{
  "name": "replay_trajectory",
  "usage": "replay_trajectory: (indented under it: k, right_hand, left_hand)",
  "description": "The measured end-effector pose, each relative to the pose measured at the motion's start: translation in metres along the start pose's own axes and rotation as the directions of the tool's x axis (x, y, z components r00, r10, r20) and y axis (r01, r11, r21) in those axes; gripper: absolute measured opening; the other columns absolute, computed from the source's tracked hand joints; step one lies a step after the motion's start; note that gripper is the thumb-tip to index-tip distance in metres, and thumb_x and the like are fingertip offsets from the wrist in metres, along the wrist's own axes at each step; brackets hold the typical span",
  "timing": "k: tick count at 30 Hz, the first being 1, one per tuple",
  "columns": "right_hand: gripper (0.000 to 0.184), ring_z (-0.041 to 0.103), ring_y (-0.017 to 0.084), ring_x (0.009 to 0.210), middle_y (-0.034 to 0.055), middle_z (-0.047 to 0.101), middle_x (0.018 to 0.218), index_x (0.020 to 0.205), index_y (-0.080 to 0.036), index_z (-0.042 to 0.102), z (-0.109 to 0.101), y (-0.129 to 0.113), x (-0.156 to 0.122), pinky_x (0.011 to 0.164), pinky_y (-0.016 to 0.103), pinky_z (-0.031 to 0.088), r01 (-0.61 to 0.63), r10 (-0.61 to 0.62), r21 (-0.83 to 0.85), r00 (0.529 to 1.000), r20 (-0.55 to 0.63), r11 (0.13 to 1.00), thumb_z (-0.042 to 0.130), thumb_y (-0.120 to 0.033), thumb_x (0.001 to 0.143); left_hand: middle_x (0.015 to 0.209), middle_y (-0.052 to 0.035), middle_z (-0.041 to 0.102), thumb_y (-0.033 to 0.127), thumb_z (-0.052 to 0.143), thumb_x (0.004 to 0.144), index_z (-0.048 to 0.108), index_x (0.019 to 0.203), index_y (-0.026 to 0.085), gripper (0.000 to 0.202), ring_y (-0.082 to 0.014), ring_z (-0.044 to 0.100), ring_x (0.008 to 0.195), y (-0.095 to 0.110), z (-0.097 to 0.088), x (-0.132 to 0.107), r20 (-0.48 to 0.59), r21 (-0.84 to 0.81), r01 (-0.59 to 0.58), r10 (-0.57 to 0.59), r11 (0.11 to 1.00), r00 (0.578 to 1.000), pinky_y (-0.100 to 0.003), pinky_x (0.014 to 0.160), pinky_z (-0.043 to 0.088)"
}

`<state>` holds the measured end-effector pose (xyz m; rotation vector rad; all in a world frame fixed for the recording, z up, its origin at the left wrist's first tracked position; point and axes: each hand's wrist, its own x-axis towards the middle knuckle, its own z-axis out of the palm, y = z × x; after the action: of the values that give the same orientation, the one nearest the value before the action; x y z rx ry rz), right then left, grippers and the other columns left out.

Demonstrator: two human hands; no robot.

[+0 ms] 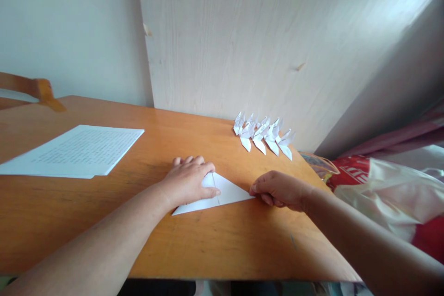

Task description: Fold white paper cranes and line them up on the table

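A white sheet of paper, folded into a triangle (229,190), lies on the table in front of me. A crease line crosses it near the middle. My left hand (192,182) rests over its left half, fingers spread past the far edge and thumb laid on the paper. At the pointed right corner, my right hand (277,189) pinches the paper tip between thumb and forefinger, the other fingers curled under. Part of the triangle's left side is hidden beneath my left hand.
Several folded paper cranes (263,134) stand grouped at the back right of the wooden table (208,245). A stack of printed sheets (86,150) lies on the left. Beyond the right edge are plastic bags (391,189). A pale board (222,41) stands behind, a chair (41,92) far left.
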<state>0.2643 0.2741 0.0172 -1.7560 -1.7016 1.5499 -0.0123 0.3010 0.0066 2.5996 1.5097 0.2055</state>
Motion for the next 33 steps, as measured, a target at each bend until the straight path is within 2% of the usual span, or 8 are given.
replay_trajectory:
  k: [7, 11, 19, 33]
  right_hand:
    - [0.020, 0.033, 0.007, 0.037, -0.0043, 0.051, 0.046, 0.072, -0.016, 0.067, 0.000, 0.017, 0.001, 0.037, 0.023, 0.018, 0.046, -0.046, 0.103, 0.999, -0.009, 0.994, 0.062, -0.034, 0.078]
    - [0.022, 0.033, 0.007, 0.038, -0.0046, 0.051, 0.047, 0.069, -0.017, 0.064, -0.003, 0.021, 0.003, 0.037, 0.023, 0.017, 0.060, -0.062, 0.177, 0.998, 0.008, 0.982, 0.062, -0.036, 0.078]
    - [0.021, 0.035, 0.007, 0.039, -0.0039, 0.053, 0.047, 0.069, -0.017, 0.065, 0.001, 0.009, 0.001, 0.039, 0.022, 0.024, 0.049, -0.049, 0.030, 0.999, -0.010, 0.998, 0.061, -0.035, 0.080]
    - [0.017, 0.039, 0.008, 0.037, -0.0016, 0.055, 0.047, 0.065, -0.017, 0.061, 0.004, 0.014, -0.008, 0.037, 0.021, 0.024, 0.033, -0.033, -0.012, 0.998, -0.051, 0.999, 0.057, -0.027, 0.078]
  left_hand:
    - [0.114, -0.0076, 0.060, 0.077, 0.057, 0.072, 0.061, 0.116, 0.035, 0.061, -0.0326, 0.052, 0.111, 0.000, 0.000, -0.001, -0.006, 0.005, -0.011, 0.011, 1.000, 1.000, -0.046, 0.090, 0.033]
    - [0.114, -0.0075, 0.060, 0.077, 0.057, 0.071, 0.061, 0.116, 0.035, 0.061, -0.0330, 0.051, 0.112, 0.000, -0.001, 0.000, -0.007, 0.006, -0.010, 0.010, 1.000, 1.000, -0.046, 0.091, 0.032]
    - [0.114, -0.0073, 0.060, 0.076, 0.057, 0.072, 0.061, 0.116, 0.036, 0.060, -0.0332, 0.052, 0.111, 0.000, -0.001, 0.000, -0.001, 0.017, -0.004, 0.004, 1.000, 1.000, -0.046, 0.090, 0.033]
    - [0.113, -0.0075, 0.061, 0.076, 0.058, 0.072, 0.062, 0.115, 0.033, 0.061, -0.0318, 0.053, 0.111, 0.000, -0.003, -0.002, -0.015, -0.005, -0.033, 0.033, 0.999, 0.999, -0.047, 0.094, 0.032]
